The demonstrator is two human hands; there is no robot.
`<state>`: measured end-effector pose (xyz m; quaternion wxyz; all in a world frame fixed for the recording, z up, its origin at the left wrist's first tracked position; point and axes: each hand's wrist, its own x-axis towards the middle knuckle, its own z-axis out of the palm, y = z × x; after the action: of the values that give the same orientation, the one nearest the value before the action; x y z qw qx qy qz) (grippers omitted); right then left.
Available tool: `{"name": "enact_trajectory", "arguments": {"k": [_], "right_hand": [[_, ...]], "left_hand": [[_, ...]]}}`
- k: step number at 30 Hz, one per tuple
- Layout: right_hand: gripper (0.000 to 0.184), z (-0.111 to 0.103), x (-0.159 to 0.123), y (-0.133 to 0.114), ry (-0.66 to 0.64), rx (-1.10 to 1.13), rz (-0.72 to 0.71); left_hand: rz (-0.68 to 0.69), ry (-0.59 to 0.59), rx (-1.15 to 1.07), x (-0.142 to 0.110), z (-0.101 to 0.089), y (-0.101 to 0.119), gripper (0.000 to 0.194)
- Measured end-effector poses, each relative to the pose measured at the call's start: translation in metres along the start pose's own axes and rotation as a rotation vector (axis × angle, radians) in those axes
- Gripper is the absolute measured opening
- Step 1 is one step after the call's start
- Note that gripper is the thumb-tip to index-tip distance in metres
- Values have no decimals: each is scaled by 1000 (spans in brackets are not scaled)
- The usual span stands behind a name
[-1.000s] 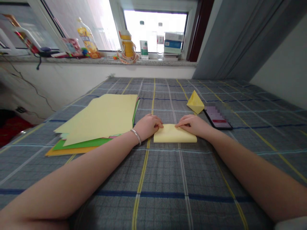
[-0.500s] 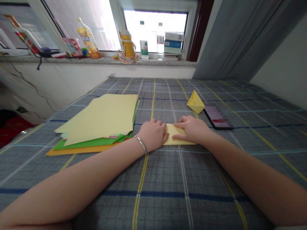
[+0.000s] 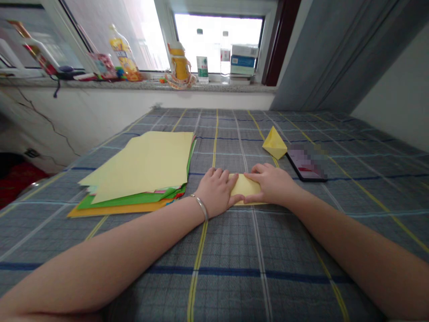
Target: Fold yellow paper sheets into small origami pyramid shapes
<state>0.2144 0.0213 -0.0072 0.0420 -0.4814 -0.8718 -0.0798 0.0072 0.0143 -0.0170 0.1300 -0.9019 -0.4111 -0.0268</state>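
Note:
A folded piece of pale yellow paper (image 3: 244,188) lies flat on the plaid cloth between my hands. My left hand (image 3: 216,190), with a silver bangle at the wrist, rests on the paper's left end. Its thumb and forefinger are stretched apart on the sheet, palm down. Over the right end lies my right hand (image 3: 272,184), thumb near the lower edge and forefinger near the upper edge, spread apart. Both hands cover the ends of the paper. Beyond the right hand sits a folded yellow paper shape (image 3: 275,143) with a pointed top.
A stack of coloured paper (image 3: 150,161), yellow on top, lies left of my hands. A phone (image 3: 305,164) is on the right. Along the windowsill (image 3: 221,87) stand bottles, a yellow flask (image 3: 181,65) and boxes (image 3: 243,60). A grey curtain (image 3: 321,53) hangs at right.
My left thumb and forefinger have spread apart and moved right over the paper. My right hand has shifted slightly right, its thumb and forefinger still apart. The paper stays between them.

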Motion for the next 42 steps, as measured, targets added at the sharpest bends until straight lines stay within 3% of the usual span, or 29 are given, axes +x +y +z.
{"name": "enact_trajectory", "arguments": {"k": [6,14,21,32,42], "right_hand": [[85,-1,0,2,-29,26,-9],[98,10,-5,15,-79,105,6],[101,14,-8,28,-138,164,12],[105,14,-12,41,-229,218,18],[110,12,-15,48,-269,259,19]], "left_hand": [[12,-25,-20,0,0,-5,85],[45,-92,-79,-3,-6,-17,82],[70,-224,-157,-3,-14,-34,80],[65,-391,-145,-3,-17,-49,97],[47,-357,-99,-7,-15,-51,96]]}}
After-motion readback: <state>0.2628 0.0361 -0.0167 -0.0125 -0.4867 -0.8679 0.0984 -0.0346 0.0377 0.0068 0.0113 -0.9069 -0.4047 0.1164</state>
